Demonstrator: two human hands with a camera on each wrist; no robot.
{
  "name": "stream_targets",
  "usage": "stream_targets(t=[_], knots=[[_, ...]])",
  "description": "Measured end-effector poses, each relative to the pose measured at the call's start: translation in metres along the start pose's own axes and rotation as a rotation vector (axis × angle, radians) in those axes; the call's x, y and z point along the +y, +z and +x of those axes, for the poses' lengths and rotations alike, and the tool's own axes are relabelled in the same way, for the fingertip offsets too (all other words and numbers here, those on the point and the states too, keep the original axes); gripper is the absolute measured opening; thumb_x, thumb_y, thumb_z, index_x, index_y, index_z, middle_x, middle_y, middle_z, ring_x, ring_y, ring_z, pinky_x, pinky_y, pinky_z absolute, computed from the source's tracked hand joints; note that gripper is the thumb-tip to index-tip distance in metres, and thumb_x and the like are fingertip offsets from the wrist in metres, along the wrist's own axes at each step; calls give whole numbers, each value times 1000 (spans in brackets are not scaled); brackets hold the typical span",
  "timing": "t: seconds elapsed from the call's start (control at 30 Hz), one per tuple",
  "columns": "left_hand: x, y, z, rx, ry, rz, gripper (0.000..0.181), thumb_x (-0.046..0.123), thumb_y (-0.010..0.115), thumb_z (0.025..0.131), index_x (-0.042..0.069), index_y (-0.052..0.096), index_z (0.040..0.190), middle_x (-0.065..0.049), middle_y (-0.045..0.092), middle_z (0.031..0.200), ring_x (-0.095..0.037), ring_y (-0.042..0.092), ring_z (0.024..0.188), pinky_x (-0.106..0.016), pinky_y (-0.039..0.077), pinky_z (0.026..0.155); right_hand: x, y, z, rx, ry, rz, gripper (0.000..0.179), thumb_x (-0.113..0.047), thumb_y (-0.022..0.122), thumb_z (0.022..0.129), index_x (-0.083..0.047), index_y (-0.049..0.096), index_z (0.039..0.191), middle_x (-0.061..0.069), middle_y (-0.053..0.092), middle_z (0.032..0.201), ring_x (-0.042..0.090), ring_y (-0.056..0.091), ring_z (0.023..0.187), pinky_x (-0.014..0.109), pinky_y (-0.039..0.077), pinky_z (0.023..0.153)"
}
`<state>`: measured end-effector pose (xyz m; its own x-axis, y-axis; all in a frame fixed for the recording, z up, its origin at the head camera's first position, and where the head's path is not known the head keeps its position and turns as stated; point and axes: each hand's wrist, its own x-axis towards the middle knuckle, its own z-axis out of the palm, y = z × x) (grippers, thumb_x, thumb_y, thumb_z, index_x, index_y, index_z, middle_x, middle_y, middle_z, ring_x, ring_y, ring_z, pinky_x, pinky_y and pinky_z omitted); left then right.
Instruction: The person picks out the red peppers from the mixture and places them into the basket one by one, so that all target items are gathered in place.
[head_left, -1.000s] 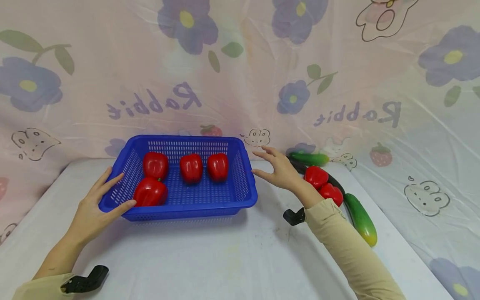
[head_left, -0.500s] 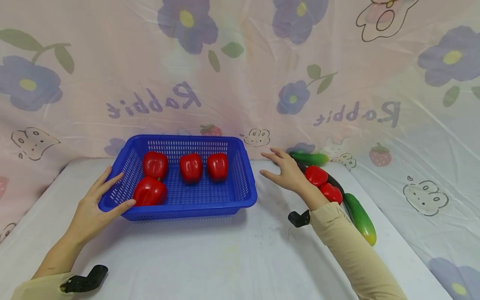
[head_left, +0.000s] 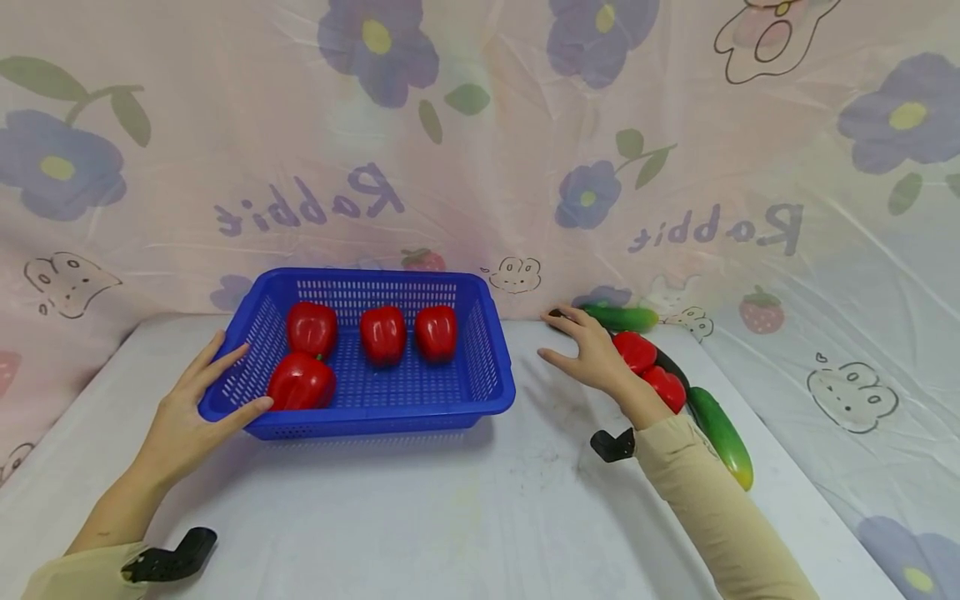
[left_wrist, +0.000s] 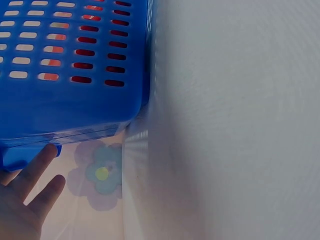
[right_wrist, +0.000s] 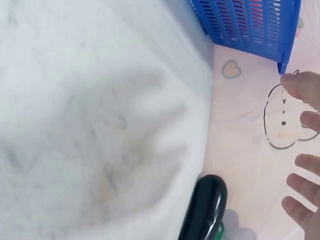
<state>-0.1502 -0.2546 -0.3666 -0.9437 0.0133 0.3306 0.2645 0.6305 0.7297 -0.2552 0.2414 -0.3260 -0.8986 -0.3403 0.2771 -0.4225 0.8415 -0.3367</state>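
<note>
My left hand (head_left: 183,417) rests at the left end of a blue plastic basket (head_left: 360,411), fingers spread along its rim and thumb at the front corner. In the left wrist view, straight fingers (left_wrist: 37,175) show beside the basket's wall. Inside lie several red bell peppers (head_left: 382,337). My right hand (head_left: 592,354) hovers right of the basket with spread fingers and holds nothing. It is nearest to a dark eggplant (right_wrist: 204,207), which it partly covers in the head view. Two more red bell peppers (head_left: 634,352) lie just beyond that wrist.
A green cucumber (head_left: 621,317) lies at the table's back edge, and a larger one (head_left: 720,437) along its right side. A second dark eggplant (head_left: 671,367) lies behind the loose peppers. A printed cloth (head_left: 480,167) hangs behind the white table (head_left: 450,517).
My right hand has moved away from the basket's right rim, rightward toward the eggplant. My left hand, the basket and its peppers have stayed in place.
</note>
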Motion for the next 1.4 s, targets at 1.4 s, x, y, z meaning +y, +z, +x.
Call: stream_targets(t=[1.4], knots=[[0, 0, 0, -1, 6, 5, 74, 31, 68, 86, 14, 35, 149, -9, 7, 162, -49, 6, 144, -82, 10, 98, 47, -5, -29, 2, 93, -25, 61, -26, 71, 85, -7, 50, 139, 29, 34, 146, 48, 28, 134, 70, 24, 102]])
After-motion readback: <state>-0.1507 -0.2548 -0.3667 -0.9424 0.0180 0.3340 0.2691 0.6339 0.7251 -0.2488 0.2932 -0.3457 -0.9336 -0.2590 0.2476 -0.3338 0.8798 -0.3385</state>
